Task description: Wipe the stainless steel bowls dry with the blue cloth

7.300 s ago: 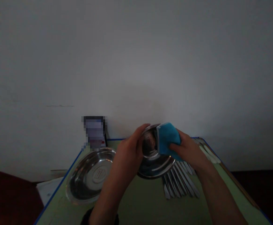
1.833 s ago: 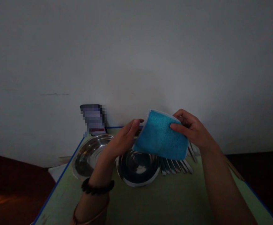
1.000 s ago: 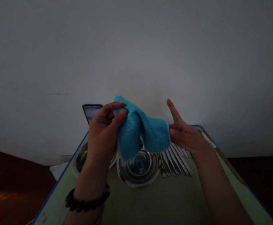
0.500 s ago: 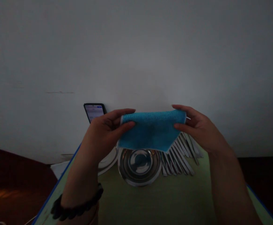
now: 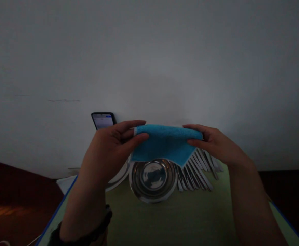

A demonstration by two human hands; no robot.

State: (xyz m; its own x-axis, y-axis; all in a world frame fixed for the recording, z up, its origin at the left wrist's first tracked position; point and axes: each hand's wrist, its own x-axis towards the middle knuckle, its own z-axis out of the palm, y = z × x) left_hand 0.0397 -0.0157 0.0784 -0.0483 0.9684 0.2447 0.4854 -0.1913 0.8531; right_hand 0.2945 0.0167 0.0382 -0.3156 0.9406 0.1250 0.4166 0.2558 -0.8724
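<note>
A folded blue cloth with a pale edge is stretched between my two hands, above the table. My left hand pinches its left end between thumb and fingers. At the right end, my right hand grips the cloth the same way. Below hangs its lower edge, partly covering a shiny metal bowl. To the bowl's right lie several pieces of metal cutlery, their far ends hidden by the cloth and my right hand. A metal plate is half hidden behind my left hand.
A phone with a lit screen leans against the grey wall behind my left hand. The greenish table has a blue edge on each side. Something white sits beyond its left edge.
The right end of the cloth has come down slightly, with my right hand a little lower and further left. My left forearm has shifted slightly left. Bowl and cutlery stay where they were.
</note>
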